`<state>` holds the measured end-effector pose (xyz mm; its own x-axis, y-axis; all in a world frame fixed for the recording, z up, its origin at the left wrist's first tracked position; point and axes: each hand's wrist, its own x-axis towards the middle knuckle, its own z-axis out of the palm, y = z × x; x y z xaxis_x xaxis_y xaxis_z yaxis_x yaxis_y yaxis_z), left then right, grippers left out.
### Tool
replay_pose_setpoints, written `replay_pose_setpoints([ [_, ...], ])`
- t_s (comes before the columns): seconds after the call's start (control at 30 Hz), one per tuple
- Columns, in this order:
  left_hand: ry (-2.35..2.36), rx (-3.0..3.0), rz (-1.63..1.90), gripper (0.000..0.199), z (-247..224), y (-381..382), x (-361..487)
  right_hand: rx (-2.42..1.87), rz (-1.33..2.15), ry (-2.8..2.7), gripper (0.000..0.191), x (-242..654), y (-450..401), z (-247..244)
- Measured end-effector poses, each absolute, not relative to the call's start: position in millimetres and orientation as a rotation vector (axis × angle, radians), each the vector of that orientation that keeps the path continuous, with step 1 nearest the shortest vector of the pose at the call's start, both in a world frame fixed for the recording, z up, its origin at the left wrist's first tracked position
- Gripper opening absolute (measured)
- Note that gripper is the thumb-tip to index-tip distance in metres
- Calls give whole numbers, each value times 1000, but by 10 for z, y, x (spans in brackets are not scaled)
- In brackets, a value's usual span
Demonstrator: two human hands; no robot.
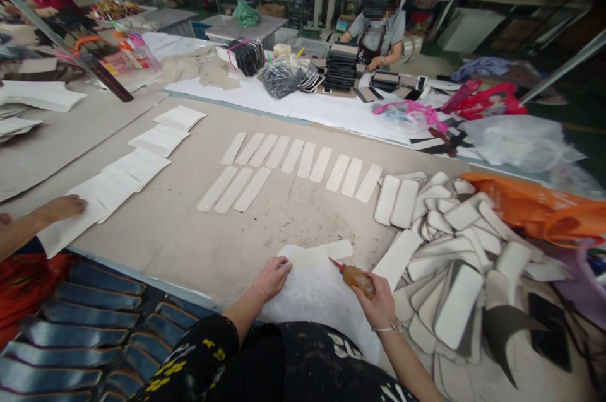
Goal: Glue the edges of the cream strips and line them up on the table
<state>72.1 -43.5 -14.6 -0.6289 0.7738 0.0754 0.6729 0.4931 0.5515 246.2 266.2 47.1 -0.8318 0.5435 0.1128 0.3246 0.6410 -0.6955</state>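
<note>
A pale, round-ended strip (319, 255) lies in front of me on a white sheet (315, 301). My left hand (273, 277) is closed at the strip's left end, fingertips pinching its edge. In my right hand (380, 302) is a squeeze bottle (357, 281) of amber liquid, tilted so its red nozzle points at the strip's right part. The nozzle tip is at or just above the strip; contact cannot be told. Beyond them, several similar pale strips (283, 153) lie spaced out in a row, with a shorter row (231, 190) nearer me.
A large pile of pale pieces (454, 307) crowds the right side beside an orange bag (530, 203). At left, another person's hand (66, 207) rests on overlapping white sheets (120, 181). Across the table, a person works behind dark stacked pieces (341, 67).
</note>
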Motion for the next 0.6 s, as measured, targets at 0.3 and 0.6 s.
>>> replay_pose_setpoints([
  [0.3, 2537, 1185, 807, 31, -95, -421, 728, -864, 737, -2452, 57, 2508, 2886, 544],
  [0.6, 2541, 1193, 846, 29, -103, -421, 729, -426, 1149, -2528, 38, 2144, 2094, 554],
])
